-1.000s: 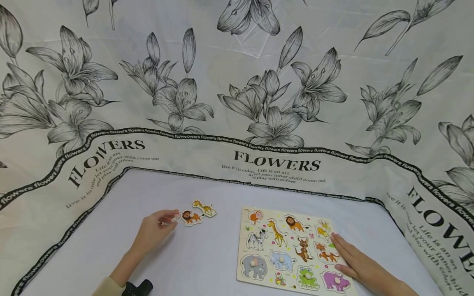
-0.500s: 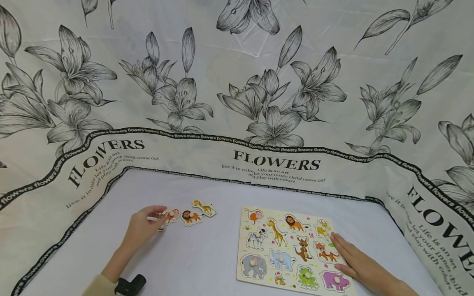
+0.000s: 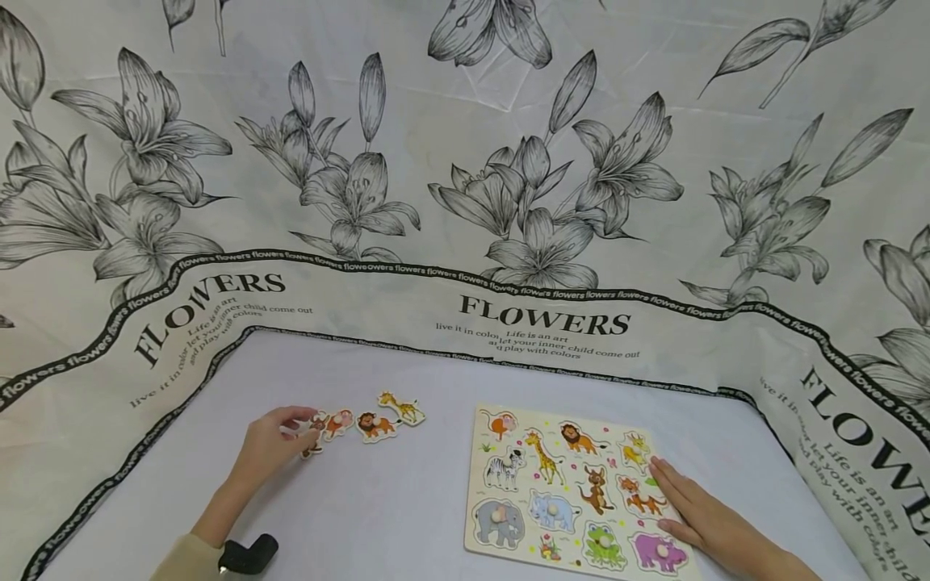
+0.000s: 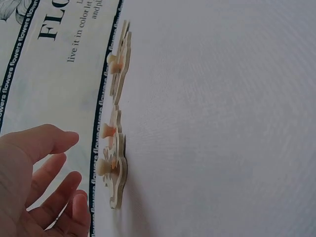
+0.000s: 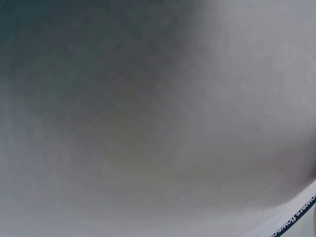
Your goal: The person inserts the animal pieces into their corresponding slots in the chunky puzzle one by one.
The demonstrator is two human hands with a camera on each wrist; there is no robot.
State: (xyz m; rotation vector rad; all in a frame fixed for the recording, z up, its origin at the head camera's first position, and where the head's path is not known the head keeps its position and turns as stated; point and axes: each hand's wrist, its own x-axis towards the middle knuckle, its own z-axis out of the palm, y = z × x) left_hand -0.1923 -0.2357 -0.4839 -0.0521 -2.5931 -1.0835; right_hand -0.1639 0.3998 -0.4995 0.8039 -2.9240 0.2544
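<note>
My left hand point(image 3: 272, 444) hovers right beside a brown animal puzzle piece point(image 3: 312, 436), which it partly hides in the head view. The left wrist view has the same hand point(image 4: 47, 182) with bent, spread fingers and nothing between them, a gap from the knobbed pieces. A pink-faced monkey piece point(image 3: 338, 424), a lion piece point(image 3: 376, 426) and a giraffe piece point(image 3: 401, 409) lie in a row further right. My right hand point(image 3: 705, 516) lies flat with straight fingers at the right edge of the wooden animal puzzle board point(image 3: 523, 508).
Knobbed elephant point(image 3: 498, 524), blue rhino point(image 3: 552, 511), frog point(image 3: 603, 546) and purple hippo point(image 3: 659, 552) pieces sit in the board. A black strap-like object point(image 3: 249, 554) is at the left wrist. Flower-printed cloth point(image 3: 545, 315) borders the white tabletop point(image 3: 407, 500). The right wrist view is mostly blurred.
My left hand has drawn back to the left from the monkey piece, and both that piece and the brown one now show. The right hand and board have stayed put.
</note>
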